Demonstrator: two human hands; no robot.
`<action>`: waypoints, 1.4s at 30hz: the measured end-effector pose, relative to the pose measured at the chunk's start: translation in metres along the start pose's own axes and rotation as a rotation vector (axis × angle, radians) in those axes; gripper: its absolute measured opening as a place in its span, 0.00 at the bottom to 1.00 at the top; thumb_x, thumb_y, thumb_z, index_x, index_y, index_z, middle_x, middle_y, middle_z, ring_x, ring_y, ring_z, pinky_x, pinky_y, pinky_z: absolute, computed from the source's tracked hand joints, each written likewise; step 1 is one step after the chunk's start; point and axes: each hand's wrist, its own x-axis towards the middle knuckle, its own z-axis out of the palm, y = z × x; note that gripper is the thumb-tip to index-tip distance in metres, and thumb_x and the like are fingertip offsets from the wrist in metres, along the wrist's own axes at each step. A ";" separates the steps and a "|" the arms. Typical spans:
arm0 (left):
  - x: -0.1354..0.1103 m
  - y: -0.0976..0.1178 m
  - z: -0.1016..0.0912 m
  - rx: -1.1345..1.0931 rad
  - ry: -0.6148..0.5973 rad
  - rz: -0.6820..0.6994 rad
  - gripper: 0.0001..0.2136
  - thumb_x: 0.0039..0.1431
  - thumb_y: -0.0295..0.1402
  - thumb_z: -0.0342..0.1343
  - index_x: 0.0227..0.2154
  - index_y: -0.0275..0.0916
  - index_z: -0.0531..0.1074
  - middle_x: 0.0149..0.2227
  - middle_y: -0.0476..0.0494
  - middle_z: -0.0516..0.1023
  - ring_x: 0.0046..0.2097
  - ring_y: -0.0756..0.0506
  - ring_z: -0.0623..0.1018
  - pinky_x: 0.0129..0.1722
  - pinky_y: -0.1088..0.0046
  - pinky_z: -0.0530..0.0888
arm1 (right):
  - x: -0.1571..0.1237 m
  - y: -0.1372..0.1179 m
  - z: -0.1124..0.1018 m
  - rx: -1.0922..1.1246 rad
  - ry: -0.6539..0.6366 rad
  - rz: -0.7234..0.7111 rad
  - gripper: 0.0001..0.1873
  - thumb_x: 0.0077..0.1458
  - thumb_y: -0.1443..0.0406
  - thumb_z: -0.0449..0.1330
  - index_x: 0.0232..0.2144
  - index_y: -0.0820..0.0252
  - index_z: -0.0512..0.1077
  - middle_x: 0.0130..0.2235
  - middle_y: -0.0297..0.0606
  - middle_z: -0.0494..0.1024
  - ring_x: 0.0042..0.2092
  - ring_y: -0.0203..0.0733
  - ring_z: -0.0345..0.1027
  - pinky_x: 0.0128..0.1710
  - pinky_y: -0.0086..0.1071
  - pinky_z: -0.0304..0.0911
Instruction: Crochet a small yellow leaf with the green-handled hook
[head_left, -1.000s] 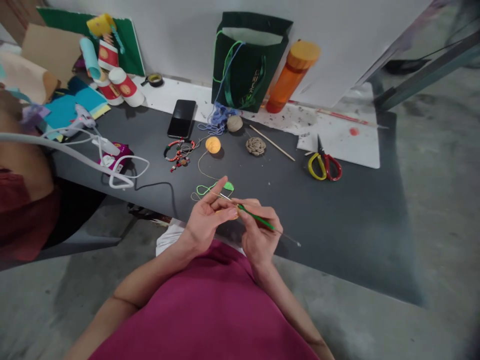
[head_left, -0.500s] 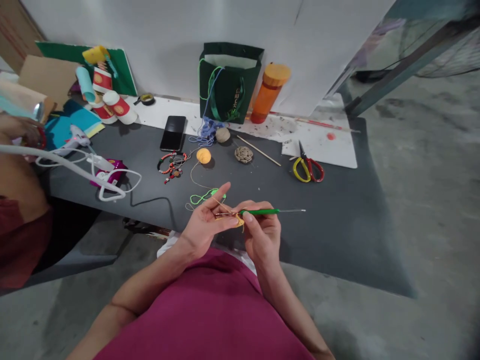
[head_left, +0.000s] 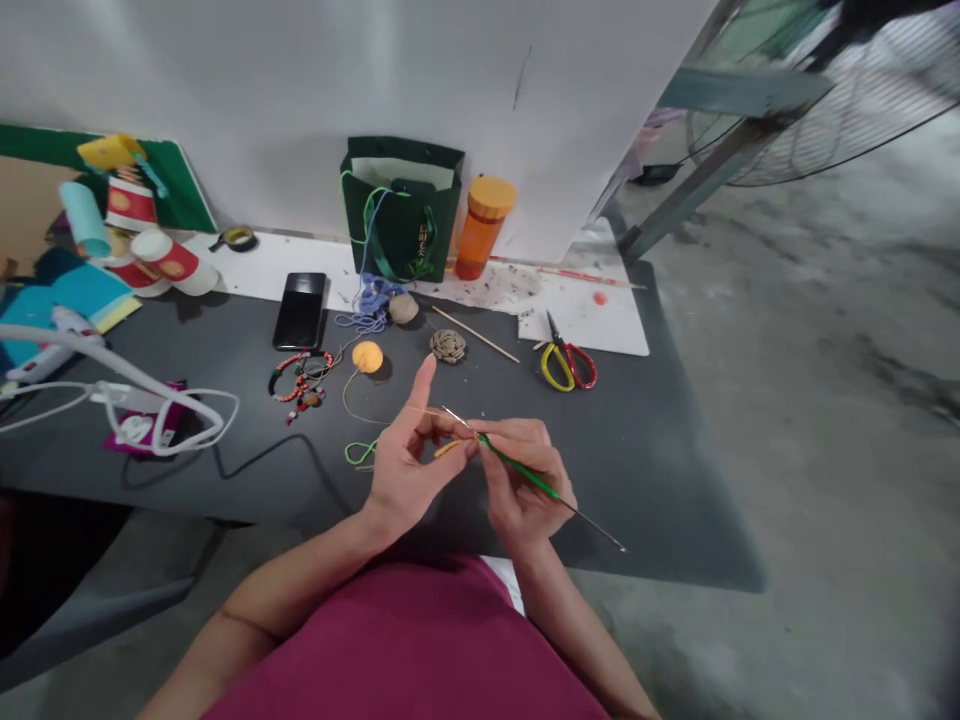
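Observation:
My left hand (head_left: 405, 460) pinches a small yellow crochet piece (head_left: 448, 449), its index finger raised with a thin yarn strand running past it. My right hand (head_left: 531, 480) grips a crochet hook (head_left: 529, 472) by its green handle. One metal end of the hook points up-left by the left fingers; the other sticks out down-right. Most of the crochet piece is hidden by the fingers. From a yellow yarn ball (head_left: 367, 357) on the table, a strand leads toward my left hand. Bright green yarn (head_left: 360, 453) lies just left of that hand.
Scissors (head_left: 568, 362) with yellow and red handles lie at right. Behind my hands are a brown yarn coil (head_left: 448, 346), a thin stick (head_left: 476, 334), blue yarn (head_left: 375, 303), a phone (head_left: 300, 311), a dark green bag (head_left: 405, 215) and an orange bottle (head_left: 484, 228). A white cable (head_left: 180, 395) loops at left.
My right hand has tilted the hook from nearly level to a slant, its far end now lower right. The view has shifted right, and the other person's arm at left has left the picture.

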 end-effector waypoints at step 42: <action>0.027 -0.005 -0.043 -0.408 -0.044 -0.517 0.37 0.47 0.28 0.74 0.63 0.43 0.73 0.32 0.51 0.81 0.36 0.50 0.79 0.46 0.69 0.76 | 0.013 0.033 0.020 0.503 -0.052 0.653 0.06 0.65 0.57 0.63 0.39 0.49 0.70 0.29 0.27 0.82 0.32 0.37 0.78 0.31 0.31 0.70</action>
